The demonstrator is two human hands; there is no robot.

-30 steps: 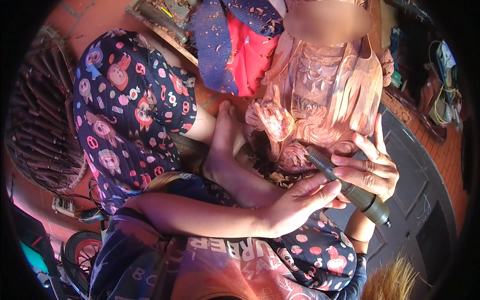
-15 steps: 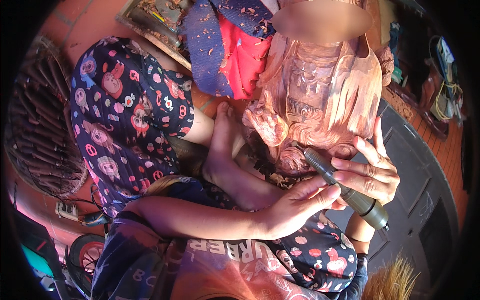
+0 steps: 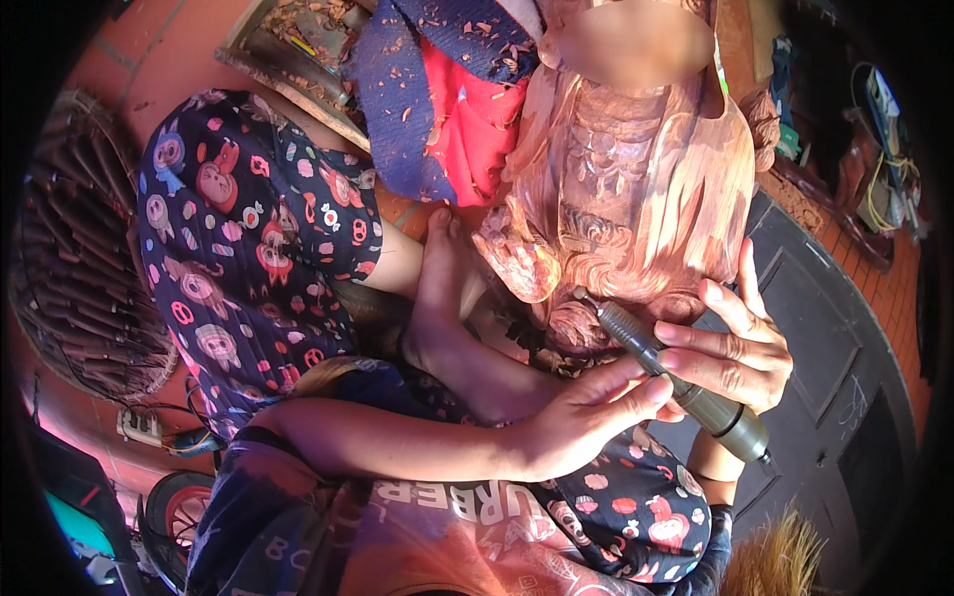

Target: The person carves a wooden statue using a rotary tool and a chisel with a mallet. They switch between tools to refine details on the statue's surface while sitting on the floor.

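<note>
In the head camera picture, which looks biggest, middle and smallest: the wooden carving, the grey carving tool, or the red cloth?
1. wooden carving, largest by far.
2. red cloth, partly hidden, so unsure.
3. grey carving tool, smallest, held in both hands, nearer the camera.

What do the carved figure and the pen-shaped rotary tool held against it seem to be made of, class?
Carved figure: most likely wood, bare and matte, reddish-brown, with cut relief patterns and loose chips lying nearby. Rotary tool, gripped by the right hand and steadied by the left hand: grey body, probably metal or hard plastic, smooth with a dull sheen.
</note>
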